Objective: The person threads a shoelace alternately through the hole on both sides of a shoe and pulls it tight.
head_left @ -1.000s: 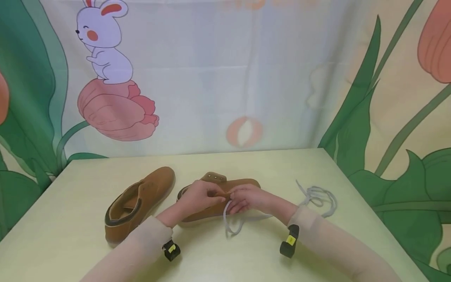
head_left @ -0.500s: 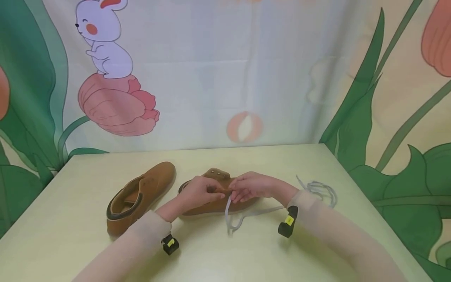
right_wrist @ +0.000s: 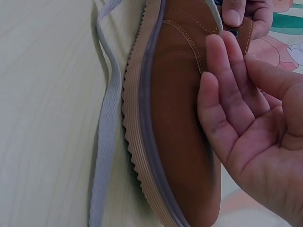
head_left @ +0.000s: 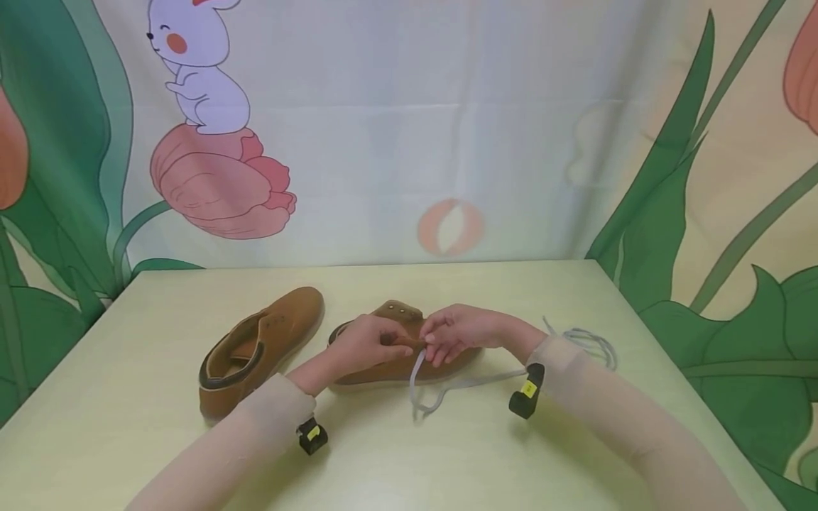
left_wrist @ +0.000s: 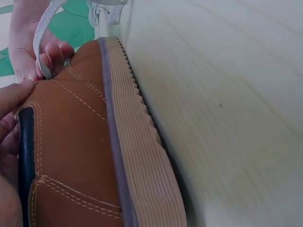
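Pale table (head_left: 415,468): brown shoe (head_left: 275,342) left, second brown shoe (head_left: 396,370) centre, grey lace (right_wrist: 108,123) alongside.

Soft light (wrist views dimmer), faint shadows on the table (head_left: 441,461).

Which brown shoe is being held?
The shoe on the right in the head view: the left hand grips it, while no hand touches the other shoe.

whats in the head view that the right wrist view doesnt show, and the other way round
Only the head view shows the second shoe and the printed rabbit. Only the right wrist view clearly shows the zigzag sole edge. Both show the gripped shoe, the pale lace, the right hand and at least part of the left hand.
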Motion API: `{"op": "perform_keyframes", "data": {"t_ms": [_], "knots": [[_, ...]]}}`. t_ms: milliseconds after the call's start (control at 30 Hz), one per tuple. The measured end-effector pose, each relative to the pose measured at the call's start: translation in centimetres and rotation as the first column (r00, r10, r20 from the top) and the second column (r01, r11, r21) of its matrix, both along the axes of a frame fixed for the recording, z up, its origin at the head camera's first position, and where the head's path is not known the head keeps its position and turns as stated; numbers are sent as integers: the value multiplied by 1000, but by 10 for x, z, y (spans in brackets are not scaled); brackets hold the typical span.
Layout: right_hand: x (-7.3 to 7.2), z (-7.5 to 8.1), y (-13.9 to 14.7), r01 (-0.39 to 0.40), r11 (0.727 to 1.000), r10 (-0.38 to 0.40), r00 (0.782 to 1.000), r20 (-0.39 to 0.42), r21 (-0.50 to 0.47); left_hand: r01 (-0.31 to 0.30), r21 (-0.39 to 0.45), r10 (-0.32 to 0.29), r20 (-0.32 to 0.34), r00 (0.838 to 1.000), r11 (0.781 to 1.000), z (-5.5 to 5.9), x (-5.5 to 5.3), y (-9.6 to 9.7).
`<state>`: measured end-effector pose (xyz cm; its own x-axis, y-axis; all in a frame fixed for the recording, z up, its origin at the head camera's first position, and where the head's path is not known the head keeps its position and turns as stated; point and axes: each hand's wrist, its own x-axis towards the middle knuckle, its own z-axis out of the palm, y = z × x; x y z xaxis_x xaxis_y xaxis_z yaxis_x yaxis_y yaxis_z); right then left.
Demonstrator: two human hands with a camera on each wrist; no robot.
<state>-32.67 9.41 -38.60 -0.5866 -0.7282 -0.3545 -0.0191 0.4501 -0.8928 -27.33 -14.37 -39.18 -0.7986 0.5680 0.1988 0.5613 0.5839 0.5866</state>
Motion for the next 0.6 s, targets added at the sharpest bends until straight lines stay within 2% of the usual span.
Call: {"op": "perform_keyframes", "data": {"t_ms": [167,333,400,467,600], "knots": [[0,-1,-2,5,1000,-6,1000,-29,-24,1,7,-1,4,1000,1000,-1,0,0],[-1,1,-5,121,991,-126,989,-80,-57,-10,12,10,31,999,1000,0,2,-1],[-4,6,-6,202,977,-209,972,-104,-75,-16,16,15,41,999,1000,-1,2,-2],[-8,15,-5,275,958,-285,947,-147,-83,-21,16,21,48,999,1000,0,2,-2],[-19,43,3,408,907,-422,884,-202,-110,-28,5,27,52,998,1000,0,3,-2]]}}
